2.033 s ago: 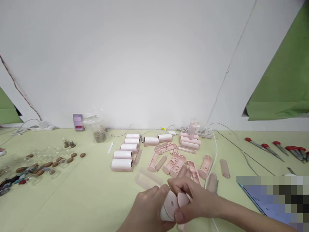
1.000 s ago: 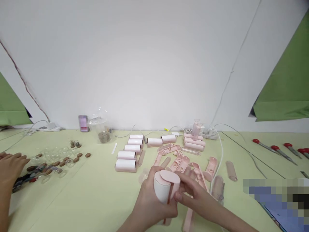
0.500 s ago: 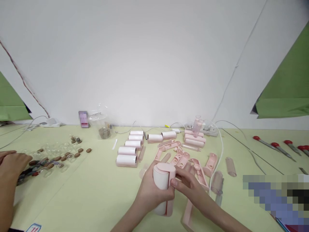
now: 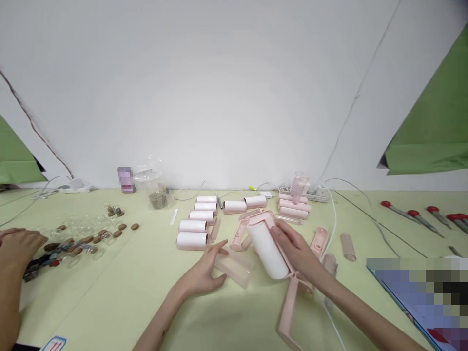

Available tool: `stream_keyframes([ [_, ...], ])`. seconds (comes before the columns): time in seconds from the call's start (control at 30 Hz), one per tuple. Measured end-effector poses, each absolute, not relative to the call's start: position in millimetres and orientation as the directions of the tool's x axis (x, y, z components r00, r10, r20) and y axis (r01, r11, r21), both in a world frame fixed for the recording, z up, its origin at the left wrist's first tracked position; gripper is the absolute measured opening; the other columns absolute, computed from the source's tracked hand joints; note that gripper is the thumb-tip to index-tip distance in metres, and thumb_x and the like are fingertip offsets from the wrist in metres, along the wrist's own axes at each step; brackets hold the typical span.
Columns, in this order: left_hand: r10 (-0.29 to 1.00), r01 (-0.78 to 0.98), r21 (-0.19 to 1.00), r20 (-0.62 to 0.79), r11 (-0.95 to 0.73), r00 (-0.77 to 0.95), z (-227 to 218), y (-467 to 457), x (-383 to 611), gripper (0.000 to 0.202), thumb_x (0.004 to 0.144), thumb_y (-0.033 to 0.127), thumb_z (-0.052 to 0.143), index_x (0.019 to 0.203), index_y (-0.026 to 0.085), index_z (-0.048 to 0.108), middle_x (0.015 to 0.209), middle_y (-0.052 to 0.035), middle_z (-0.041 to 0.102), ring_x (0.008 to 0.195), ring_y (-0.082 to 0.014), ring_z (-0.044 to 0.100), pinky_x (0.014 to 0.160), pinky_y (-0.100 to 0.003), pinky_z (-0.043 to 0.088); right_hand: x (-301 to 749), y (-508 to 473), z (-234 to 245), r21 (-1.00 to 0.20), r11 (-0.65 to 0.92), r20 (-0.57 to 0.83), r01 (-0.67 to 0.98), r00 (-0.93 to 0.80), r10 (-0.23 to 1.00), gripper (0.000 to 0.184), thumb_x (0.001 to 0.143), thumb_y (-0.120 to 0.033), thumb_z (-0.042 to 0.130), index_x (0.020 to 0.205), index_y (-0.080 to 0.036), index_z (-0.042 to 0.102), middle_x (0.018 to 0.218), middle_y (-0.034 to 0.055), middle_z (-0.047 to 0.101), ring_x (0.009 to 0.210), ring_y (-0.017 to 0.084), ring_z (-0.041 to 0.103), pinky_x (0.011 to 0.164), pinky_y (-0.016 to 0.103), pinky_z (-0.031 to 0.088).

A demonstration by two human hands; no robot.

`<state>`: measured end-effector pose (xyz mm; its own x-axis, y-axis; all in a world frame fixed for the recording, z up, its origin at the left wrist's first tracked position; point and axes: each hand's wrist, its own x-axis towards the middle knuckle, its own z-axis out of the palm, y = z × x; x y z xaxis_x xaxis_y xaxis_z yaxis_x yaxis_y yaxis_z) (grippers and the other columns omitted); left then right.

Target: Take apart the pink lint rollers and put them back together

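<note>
My right hand (image 4: 292, 246) is closed on a lint roller, a white roll (image 4: 268, 251) in a pink plastic frame, held tilted above the table. My left hand (image 4: 203, 273) has its fingers apart at the left end of a translucent pink cover (image 4: 237, 268); whether they touch it I cannot tell. Under and beside the roller lie loose pink frame pieces (image 4: 239, 236), with another long pink frame (image 4: 288, 307) nearer me. Several white rolls (image 4: 192, 240) lie in a column beyond my left hand.
Finished-looking pink rollers (image 4: 294, 209) lie at the back beside a power strip (image 4: 316, 196). A white cable (image 4: 334, 219) crosses the right side. Red-handled tools (image 4: 426, 222) lie far right. Another person's hand (image 4: 22, 248) rests left by small glass bottles and corks (image 4: 86, 239).
The lint roller has passed from both hands into my right hand alone and tilted over. My left hand has let go and moved left to the translucent cover.
</note>
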<state>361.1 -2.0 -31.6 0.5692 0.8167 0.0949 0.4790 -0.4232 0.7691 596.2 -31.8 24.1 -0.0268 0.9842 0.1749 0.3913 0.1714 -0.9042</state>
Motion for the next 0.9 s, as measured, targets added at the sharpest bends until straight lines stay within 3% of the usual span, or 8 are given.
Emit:
stream_keyframes([
  [0.1,0.842,0.455,0.805,0.1,-0.382,0.53,-53,-7,371,0.068,0.066,0.021,0.059,0.126,0.022,0.028,0.109,-0.0056,0.045,0.101,-0.0199,0.044,0.088,-0.034,0.037,586,-23,19,-0.779,0.316,0.208,0.542,-0.253,0.945,0.034,0.084,-0.049,0.039,0.101,-0.023,0.053,0.092,0.003,0.057,0.08,0.018,0.052,0.064,0.026,0.04],
  [0.2,0.876,0.398,0.868,0.082,-0.298,0.475,-66,-12,382,0.072,0.059,0.024,0.068,0.121,0.019,0.032,0.112,-0.007,0.041,0.108,-0.0234,0.039,0.092,-0.036,0.035,576,-17,9,-0.577,0.494,0.201,0.651,-0.473,0.858,0.032,0.085,-0.047,0.04,0.099,-0.023,0.056,0.088,0.0031,0.057,0.077,0.017,0.052,0.063,0.026,0.037],
  [0.37,0.85,0.132,0.987,0.006,-0.089,0.526,-73,-12,388,0.095,0.056,0.017,0.072,0.127,0.022,0.009,0.11,-0.0066,0.047,0.102,-0.0209,0.049,0.088,-0.034,0.038,568,-14,-7,-0.331,0.632,0.146,0.701,-0.623,0.768,0.028,0.084,-0.043,0.045,0.095,-0.023,0.06,0.079,0.0034,0.053,0.071,0.016,0.05,0.056,0.024,0.032],
  [0.77,0.852,0.135,0.98,0.055,-0.146,0.521,-83,-12,389,0.1,0.055,0.019,0.074,0.126,0.024,0.004,0.108,-0.0059,0.046,0.105,-0.022,0.045,0.094,-0.039,0.032,569,-17,-11,-0.399,0.546,0.124,0.737,-0.547,0.828,0.03,0.084,-0.045,0.043,0.091,-0.021,0.06,0.08,0.003,0.053,0.074,0.016,0.051,0.06,0.024,0.037],
  [0.9,0.808,0.091,0.975,0.113,-0.202,0.579,-88,-10,383,0.085,0.064,0.017,0.067,0.125,0.027,0.009,0.11,-0.0058,0.043,0.106,-0.0201,0.045,0.092,-0.037,0.035,564,-25,-34,-0.361,0.563,0.117,0.743,-0.563,0.818,0.029,0.085,-0.041,0.043,0.1,-0.02,0.056,0.09,0.0065,0.054,0.083,0.019,0.05,0.067,0.028,0.04],
])
